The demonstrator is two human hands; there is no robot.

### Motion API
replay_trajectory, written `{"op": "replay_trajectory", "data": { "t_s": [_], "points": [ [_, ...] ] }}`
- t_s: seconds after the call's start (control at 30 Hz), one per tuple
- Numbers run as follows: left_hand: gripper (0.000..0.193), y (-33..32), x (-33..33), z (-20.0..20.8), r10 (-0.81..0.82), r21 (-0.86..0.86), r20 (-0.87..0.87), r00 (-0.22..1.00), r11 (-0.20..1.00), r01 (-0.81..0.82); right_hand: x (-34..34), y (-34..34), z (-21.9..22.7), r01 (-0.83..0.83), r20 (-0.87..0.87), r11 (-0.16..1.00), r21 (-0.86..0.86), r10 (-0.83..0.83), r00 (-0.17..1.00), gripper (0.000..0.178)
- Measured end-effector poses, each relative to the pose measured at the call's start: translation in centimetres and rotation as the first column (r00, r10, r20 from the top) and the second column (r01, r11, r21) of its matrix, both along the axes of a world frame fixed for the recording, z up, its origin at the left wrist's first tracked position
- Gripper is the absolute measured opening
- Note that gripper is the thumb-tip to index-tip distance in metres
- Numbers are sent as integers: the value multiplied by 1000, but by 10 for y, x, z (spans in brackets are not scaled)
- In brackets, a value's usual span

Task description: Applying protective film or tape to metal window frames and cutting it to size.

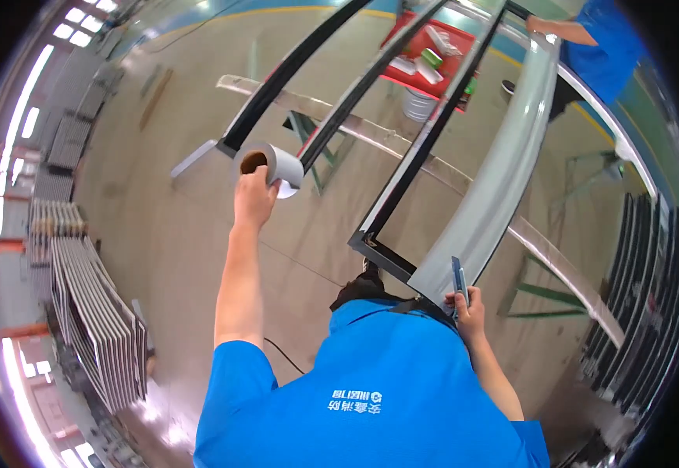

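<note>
My left hand (254, 195) is raised and grips a roll of grey tape (271, 165) with a brown cardboard core. My right hand (467, 306) holds a slim blue utility knife (459, 277), blade end up, against the near end of a long grey profile (503, 171). This grey profile is the right side of a large black frame (378, 214) that lies across metal trestles in front of me. My blue shirt fills the lower middle of the view.
Another person in blue (601, 47) stands at the frame's far end. A red table (425, 54) with small items and a white bucket (417, 101) stand behind. Stacked frames lean at the left (94, 312) and dark profiles at the right (644, 288).
</note>
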State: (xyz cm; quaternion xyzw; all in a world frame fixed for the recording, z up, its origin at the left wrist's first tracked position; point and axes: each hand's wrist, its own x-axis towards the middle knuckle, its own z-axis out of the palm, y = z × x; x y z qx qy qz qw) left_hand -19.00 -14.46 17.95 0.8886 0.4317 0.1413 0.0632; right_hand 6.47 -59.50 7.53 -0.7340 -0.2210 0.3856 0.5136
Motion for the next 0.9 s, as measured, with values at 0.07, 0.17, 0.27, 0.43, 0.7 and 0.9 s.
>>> {"op": "replay_trajectory", "data": {
  "t_s": [0.07,0.17,0.27,0.43,0.7,0.9],
  "points": [
    [27,30,6,-3,-51,1,-3,999,999,51,-11,7,3,102,18,994,-41,-101,995,35],
    [29,42,19,13,-123,-188,-13,992,975,118,-25,7,-4,256,48,962,-97,-253,966,32],
    [29,43,17,18,-220,-139,-25,975,967,214,-35,19,-2,385,55,920,-67,-382,923,28],
    [20,17,46,24,-29,-47,458,889,997,57,-39,31,56,261,260,887,-381,-168,951,23],
    [28,-126,188,-69,-523,-796,286,803,336,503,-36,47,76,-134,466,899,-417,338,818,23],
    [45,-147,215,-116,-797,-934,122,592,110,341,-31,54,67,-198,546,826,-527,508,666,22]
  ]
}}
